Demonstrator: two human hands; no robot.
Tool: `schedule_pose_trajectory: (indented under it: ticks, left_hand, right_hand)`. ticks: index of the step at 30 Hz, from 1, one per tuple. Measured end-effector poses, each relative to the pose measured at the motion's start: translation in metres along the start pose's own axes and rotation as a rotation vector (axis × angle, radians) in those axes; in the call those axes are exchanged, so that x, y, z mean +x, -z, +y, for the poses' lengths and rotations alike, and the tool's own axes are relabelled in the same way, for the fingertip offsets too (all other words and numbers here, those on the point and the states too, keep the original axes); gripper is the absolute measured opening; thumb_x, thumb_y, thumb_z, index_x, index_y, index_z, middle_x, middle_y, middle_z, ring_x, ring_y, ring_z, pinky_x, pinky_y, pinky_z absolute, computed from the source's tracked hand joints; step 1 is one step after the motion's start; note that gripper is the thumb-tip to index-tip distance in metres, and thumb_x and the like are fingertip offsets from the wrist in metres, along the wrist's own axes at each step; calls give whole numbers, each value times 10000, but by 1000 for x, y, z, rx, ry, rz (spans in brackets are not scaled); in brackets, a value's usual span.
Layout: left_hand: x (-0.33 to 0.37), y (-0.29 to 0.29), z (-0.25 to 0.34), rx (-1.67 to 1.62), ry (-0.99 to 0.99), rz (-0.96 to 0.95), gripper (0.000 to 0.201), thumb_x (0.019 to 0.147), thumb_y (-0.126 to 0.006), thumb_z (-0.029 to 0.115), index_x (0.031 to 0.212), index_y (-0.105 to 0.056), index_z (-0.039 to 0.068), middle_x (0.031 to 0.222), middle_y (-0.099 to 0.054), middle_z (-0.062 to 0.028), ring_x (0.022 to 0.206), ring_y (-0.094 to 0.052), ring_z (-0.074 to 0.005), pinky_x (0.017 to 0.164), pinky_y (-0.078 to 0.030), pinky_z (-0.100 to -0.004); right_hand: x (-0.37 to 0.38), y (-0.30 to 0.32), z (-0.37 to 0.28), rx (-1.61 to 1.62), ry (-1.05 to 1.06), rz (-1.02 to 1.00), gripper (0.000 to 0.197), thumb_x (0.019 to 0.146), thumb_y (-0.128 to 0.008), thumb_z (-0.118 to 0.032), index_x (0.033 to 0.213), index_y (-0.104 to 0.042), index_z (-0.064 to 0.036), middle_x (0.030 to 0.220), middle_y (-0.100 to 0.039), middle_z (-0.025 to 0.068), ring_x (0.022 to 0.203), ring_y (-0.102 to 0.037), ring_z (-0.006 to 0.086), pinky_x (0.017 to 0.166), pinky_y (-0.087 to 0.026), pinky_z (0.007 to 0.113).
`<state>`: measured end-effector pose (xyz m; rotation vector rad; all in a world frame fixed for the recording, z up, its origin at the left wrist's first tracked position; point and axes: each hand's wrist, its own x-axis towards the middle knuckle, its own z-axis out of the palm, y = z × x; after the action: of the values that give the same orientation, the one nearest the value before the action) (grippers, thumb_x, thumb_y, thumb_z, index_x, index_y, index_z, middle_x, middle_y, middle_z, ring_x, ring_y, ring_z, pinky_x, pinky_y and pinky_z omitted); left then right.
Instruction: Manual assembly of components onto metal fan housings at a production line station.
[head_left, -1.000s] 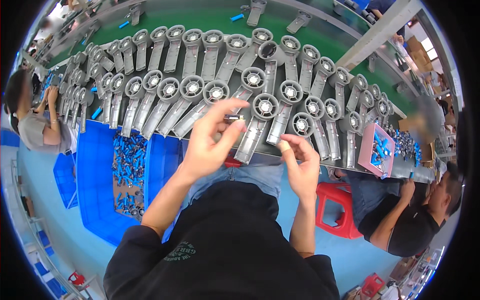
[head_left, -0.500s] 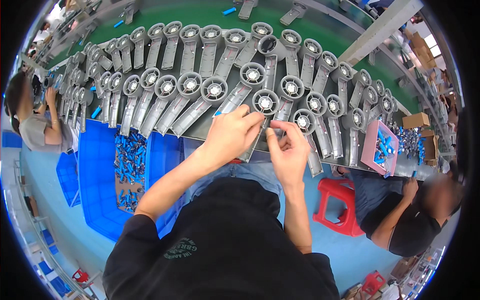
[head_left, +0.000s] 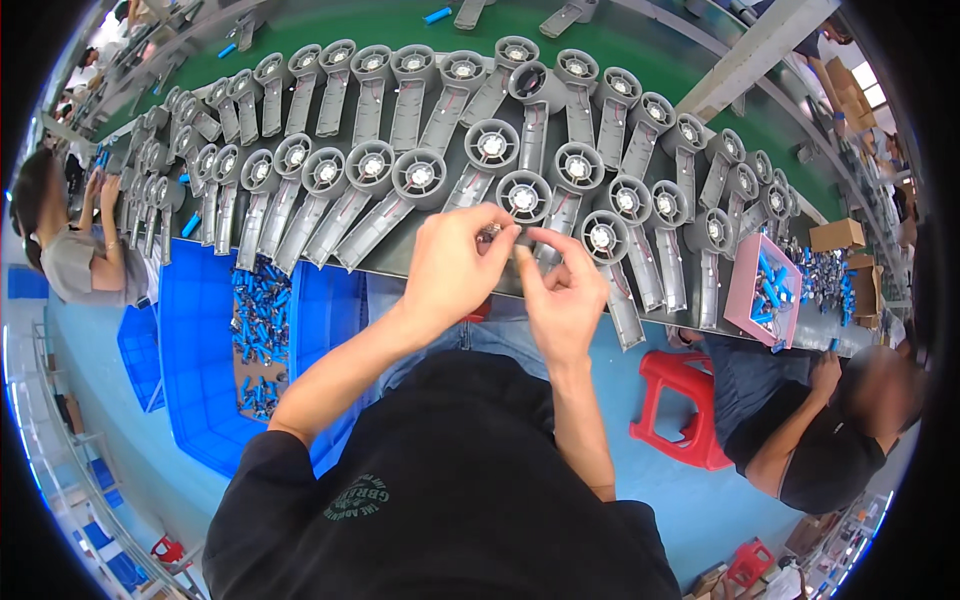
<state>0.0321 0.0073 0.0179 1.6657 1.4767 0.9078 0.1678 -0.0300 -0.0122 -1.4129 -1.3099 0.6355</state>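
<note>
In front of me my left hand [head_left: 450,268] is closed in a pinch on a small part [head_left: 488,233] with metallic bits, mostly hidden by the fingers. My right hand [head_left: 565,296] faces it, thumb and forefinger bent together close to the left fingertips; whatever they grip is too small to make out. Just beyond the hands lies a grey handheld fan housing [head_left: 523,198] with a round grille, its handle covered by my hands. Another fan housing [head_left: 603,238] rests to the right of my right hand, handle toward me.
Rows of similar grey fan housings [head_left: 371,168] cover the bench. A large blue bin [head_left: 205,370] with blue batteries [head_left: 262,320] stands at left. At right are a pink box [head_left: 742,290], a red stool [head_left: 660,400] and a seated person [head_left: 830,430]. Another person [head_left: 85,265] works far left.
My hands have drawn slightly left and toward each other. A small metallic part now shows at the left fingertips, and the blue bit beside that hand is out of sight.
</note>
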Motion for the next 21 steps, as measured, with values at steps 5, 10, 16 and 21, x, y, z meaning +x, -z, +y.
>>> schedule_pose_trajectory:
  ticks: [5, 10, 16, 21]
  left_hand:
    - [7, 7, -11, -150, 61, -15, 180, 875, -718, 158, 909, -710, -19, 684, -642, -3, 525, -513, -42, 468, -378, -228]
    - [6, 23, -1, -395, 320, -166, 249, 899, -688, 175, 1007, -687, -50, 714, -669, -39, 585, -576, -60, 524, -429, -237]
    - [-19, 25, -25, -432, 134, -177, 374, 976, -573, 104, 1326, -513, -14, 977, -687, -106, 743, -624, -109, 670, -489, -265]
    - [-29, 13, -32, -181, -56, -11, 302, 946, -604, 32, 1240, -607, -33, 1011, -706, -170, 837, -687, -187, 725, -533, -312]
  right_hand:
    - [0, -24, 7, -37, 72, 59, 181, 834, -748, 0, 1013, -724, 3, 817, -675, 31, 492, -429, 16, 447, -326, 208]
    - [-3, -29, 15, -50, 209, 72, 146, 876, -718, -16, 1022, -729, -1, 930, -668, 59, 585, -530, 56, 498, -421, 222]
    - [-2, -22, 11, -138, 207, 38, 151, 888, -705, -32, 1039, -724, -41, 914, -621, 47, 579, -530, 79, 514, -438, 247]
    - [-3, -20, 10, -183, 248, -18, 141, 872, -715, -45, 1013, -719, -43, 891, -604, 47, 568, -538, 97, 519, -444, 270]
